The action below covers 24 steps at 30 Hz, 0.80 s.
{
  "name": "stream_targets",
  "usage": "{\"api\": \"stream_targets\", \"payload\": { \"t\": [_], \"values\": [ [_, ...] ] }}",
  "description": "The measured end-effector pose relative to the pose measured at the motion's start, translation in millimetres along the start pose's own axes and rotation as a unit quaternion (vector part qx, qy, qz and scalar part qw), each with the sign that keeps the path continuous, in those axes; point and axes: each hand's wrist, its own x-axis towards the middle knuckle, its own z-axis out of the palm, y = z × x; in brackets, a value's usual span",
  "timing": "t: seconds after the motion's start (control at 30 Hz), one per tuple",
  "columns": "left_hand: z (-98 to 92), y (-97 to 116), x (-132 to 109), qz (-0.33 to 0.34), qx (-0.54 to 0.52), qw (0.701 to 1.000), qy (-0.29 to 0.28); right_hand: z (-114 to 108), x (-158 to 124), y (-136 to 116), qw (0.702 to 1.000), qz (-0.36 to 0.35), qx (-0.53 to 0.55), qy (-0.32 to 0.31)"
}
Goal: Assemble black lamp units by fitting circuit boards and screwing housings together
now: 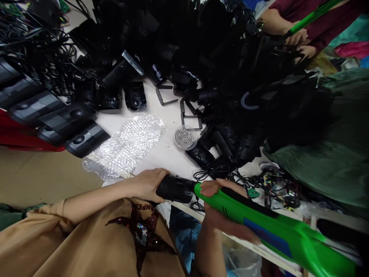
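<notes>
Grasping 1 black housing (175, 189) in left grip (151, 185), nearside of screw dish (184, 138); clasping green driver (268, 221) in right grip (226, 225), end-on to housing. Seemingly midway, with loose brackets (167, 100) beyond dish unattached.

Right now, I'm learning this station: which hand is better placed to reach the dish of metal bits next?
Probably the left hand: it holds the black casing but looks nearer the dish; the right hand grips the green tool.
</notes>
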Motion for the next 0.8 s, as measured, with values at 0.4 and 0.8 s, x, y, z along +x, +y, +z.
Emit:
{"api": "stream_targets", "payload": {
  "t": [0.4, 0.8],
  "values": [
    [-5.4, 35, 32, -0.017, 0.117, 0.987, -0.109, -7, -9, -13, 0.999, 0.006, 0.029, -0.031],
    [-4.3, 25, 34, 0.007, 0.102, 0.987, -0.123, 5, -2, -2, 0.998, 0.031, 0.005, -0.055]
  ]
}}
